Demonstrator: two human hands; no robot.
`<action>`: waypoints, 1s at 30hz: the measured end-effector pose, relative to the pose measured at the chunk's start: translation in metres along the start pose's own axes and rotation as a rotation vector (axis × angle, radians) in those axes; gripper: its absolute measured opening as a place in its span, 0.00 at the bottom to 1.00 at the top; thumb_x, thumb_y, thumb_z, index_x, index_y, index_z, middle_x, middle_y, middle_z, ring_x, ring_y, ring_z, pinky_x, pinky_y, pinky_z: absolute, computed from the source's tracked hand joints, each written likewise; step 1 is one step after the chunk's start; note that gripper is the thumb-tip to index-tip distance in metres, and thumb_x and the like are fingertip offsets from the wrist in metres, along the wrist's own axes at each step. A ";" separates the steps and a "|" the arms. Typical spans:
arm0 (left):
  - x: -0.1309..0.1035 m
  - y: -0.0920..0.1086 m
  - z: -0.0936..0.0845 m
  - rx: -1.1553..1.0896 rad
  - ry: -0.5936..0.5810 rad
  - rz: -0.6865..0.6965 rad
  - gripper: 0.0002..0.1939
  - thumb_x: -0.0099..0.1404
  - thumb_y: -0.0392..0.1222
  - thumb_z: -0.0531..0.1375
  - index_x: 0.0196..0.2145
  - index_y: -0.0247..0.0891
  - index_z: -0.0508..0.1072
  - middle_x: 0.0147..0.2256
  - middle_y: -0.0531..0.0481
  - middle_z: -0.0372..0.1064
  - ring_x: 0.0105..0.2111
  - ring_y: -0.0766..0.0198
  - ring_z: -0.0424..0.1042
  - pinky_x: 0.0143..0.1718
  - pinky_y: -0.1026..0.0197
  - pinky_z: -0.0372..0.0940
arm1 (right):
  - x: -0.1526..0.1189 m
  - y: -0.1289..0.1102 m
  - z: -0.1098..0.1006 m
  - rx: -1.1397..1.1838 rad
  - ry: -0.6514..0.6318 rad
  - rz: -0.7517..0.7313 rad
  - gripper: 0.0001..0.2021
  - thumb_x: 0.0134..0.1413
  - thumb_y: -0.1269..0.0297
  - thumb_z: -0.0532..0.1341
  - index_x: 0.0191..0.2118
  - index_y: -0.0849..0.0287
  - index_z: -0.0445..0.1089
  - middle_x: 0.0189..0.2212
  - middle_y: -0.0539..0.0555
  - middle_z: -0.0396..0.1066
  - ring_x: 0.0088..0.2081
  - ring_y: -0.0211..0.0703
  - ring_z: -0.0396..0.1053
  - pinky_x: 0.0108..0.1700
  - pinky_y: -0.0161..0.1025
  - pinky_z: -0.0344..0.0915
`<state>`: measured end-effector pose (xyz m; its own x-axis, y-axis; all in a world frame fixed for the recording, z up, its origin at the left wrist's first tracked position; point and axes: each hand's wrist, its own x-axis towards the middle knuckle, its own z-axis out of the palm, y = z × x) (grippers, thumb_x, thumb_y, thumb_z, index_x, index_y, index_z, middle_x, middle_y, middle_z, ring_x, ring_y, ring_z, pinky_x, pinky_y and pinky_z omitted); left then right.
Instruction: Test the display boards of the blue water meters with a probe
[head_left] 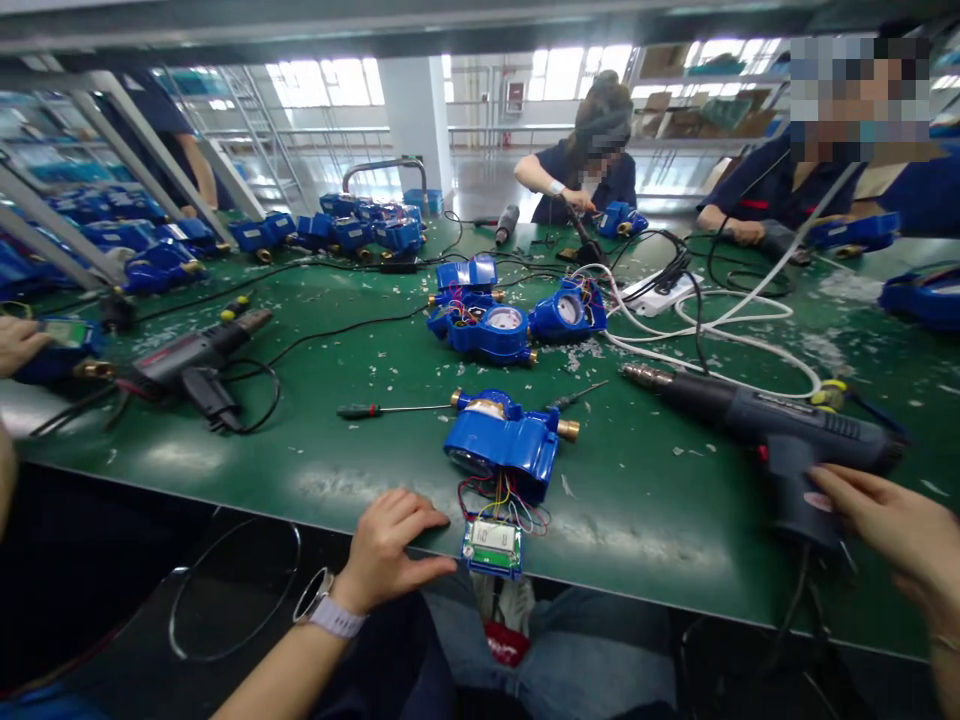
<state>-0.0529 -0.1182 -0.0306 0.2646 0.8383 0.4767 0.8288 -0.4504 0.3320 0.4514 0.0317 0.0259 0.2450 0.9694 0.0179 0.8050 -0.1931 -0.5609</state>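
My left hand [394, 548] rests at the table's front edge, fingers apart and holding nothing, just left of a small circuit board with a display [493, 545]. Coloured wires join that board to a blue meter [504, 438] with brass ends, lying on the green table [300, 450]. On the right, my right hand [892, 525] has its thumb and fingers at the handle of a dark heat gun [780, 425], whose nozzle points left. Whether the fingers grip the handle firmly is hard to tell.
A screwdriver [375, 410] lies left of the meter. Behind are more blue meters [499, 335], a white cable [750, 365] and a power strip [660, 290]. Another heat gun [195, 355] lies left, near a co-worker's hand [19, 345]. People work across the table.
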 end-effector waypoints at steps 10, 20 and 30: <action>-0.001 -0.002 0.001 -0.065 0.007 0.009 0.24 0.61 0.64 0.57 0.35 0.38 0.73 0.30 0.46 0.73 0.31 0.58 0.69 0.34 0.56 0.60 | -0.015 -0.153 0.092 -0.213 -0.277 -0.443 0.26 0.63 0.53 0.45 0.63 0.53 0.58 0.55 0.56 0.67 0.54 0.57 0.66 0.55 0.51 0.62; 0.009 0.002 -0.004 -0.083 -0.160 -0.030 0.33 0.55 0.67 0.61 0.47 0.37 0.71 0.42 0.41 0.73 0.42 0.50 0.71 0.49 0.44 0.61 | -0.002 -0.173 0.134 -0.444 -0.392 -0.353 0.27 0.65 0.47 0.39 0.58 0.53 0.62 0.41 0.62 0.74 0.39 0.63 0.73 0.37 0.53 0.67; 0.017 0.011 -0.001 -0.147 -0.250 -0.068 0.26 0.55 0.58 0.66 0.45 0.40 0.69 0.46 0.43 0.71 0.49 0.49 0.69 0.56 0.39 0.55 | 0.004 -0.180 0.140 -0.398 -0.468 -0.468 0.24 0.66 0.49 0.41 0.63 0.45 0.56 0.52 0.58 0.69 0.49 0.61 0.69 0.44 0.51 0.65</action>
<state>-0.0401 -0.1088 -0.0176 0.3398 0.9093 0.2401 0.7730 -0.4155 0.4795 0.2321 0.0920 0.0109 -0.3517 0.9095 -0.2215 0.9237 0.2989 -0.2397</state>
